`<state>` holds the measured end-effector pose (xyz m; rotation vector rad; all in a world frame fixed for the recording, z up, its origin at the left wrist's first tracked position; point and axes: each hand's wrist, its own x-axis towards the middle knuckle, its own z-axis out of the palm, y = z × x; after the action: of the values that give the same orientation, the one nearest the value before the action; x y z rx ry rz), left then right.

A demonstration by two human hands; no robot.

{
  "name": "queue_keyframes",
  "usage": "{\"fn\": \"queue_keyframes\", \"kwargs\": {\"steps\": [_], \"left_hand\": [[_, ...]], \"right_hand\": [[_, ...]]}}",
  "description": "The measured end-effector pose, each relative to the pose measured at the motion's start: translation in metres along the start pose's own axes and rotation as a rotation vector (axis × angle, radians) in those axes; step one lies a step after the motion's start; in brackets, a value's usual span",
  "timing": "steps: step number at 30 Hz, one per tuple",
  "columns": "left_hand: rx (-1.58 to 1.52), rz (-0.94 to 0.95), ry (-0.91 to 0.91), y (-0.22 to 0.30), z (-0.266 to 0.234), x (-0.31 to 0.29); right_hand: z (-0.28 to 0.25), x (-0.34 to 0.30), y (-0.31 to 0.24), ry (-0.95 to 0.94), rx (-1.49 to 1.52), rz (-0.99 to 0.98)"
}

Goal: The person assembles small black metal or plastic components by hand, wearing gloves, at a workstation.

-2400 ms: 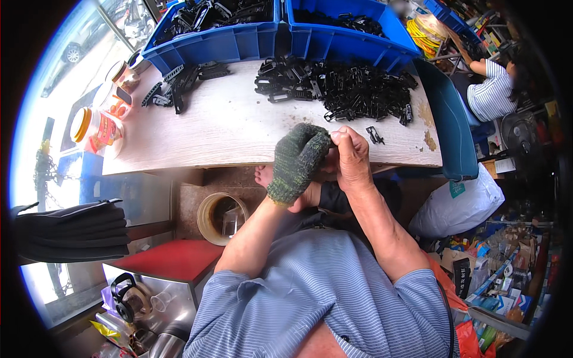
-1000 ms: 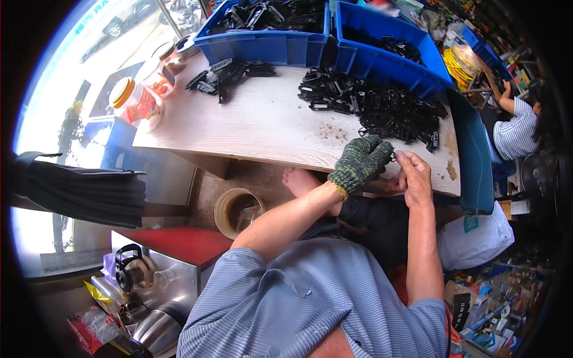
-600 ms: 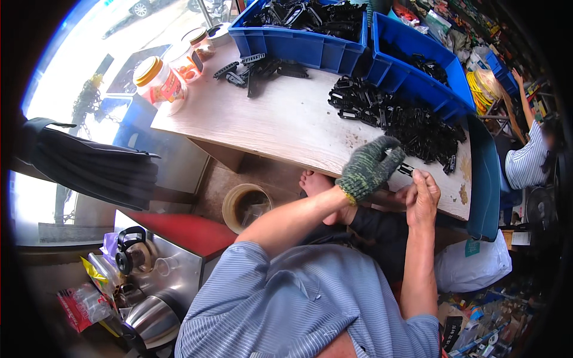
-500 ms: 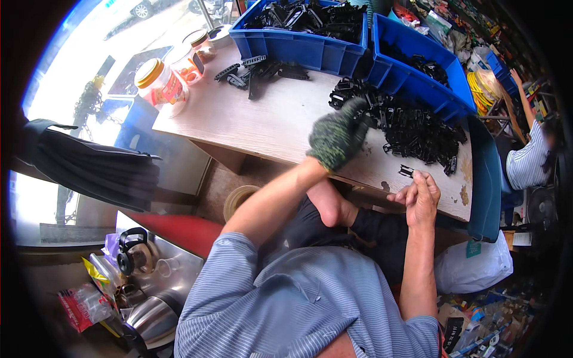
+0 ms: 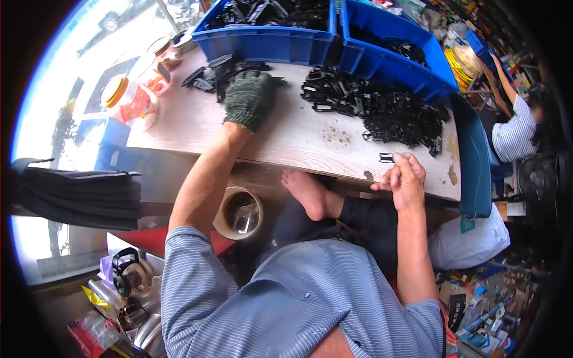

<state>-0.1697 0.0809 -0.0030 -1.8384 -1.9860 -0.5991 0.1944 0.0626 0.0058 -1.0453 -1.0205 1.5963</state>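
My left hand (image 5: 249,100), in a dark green knitted glove, rests at the small group of long black plastic parts (image 5: 206,79) on the far left of the table. Its back faces up and hides the fingertips, so any grip there is out of sight. My bare right hand (image 5: 408,182) is over the table's near edge, with thumb and fingers pinching a small black frame-shaped plastic piece (image 5: 386,157). Beyond that piece spreads a wide heap of similar small black parts (image 5: 400,119).
Two blue bins (image 5: 268,45) of black parts stand along the back of the pale table (image 5: 280,131). Lidded jars (image 5: 128,98) are at its left end. Below the near edge is a round bucket (image 5: 239,234). Another person (image 5: 514,134) is at the far right.
My gloved left hand has moved left, from the heap of small parts to the group of longer parts. My right hand still pinches the small piece. The view has shifted slightly.
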Motion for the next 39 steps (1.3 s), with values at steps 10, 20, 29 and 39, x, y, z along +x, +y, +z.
{"fn": "queue_keyframes", "kwargs": {"steps": [10, 20, 29, 39], "left_hand": [[-0.314, -0.310, -0.172, 0.017, -0.011, 0.007], [-0.383, -0.168, -0.080, 0.038, -0.013, -0.031], [-0.384, 0.021, -0.034, 0.046, -0.019, -0.046], [-0.197, -0.091, -0.079, 0.058, -0.029, -0.058]], "right_hand": [[-0.003, -0.001, 0.000, 0.008, 0.008, 0.010], [-0.002, -0.001, 0.003, -0.005, 0.038, 0.029], [-0.001, -0.001, 0.004, 0.014, -0.001, 0.008], [0.003, -0.005, 0.001, 0.032, 0.028, 0.010]]}}
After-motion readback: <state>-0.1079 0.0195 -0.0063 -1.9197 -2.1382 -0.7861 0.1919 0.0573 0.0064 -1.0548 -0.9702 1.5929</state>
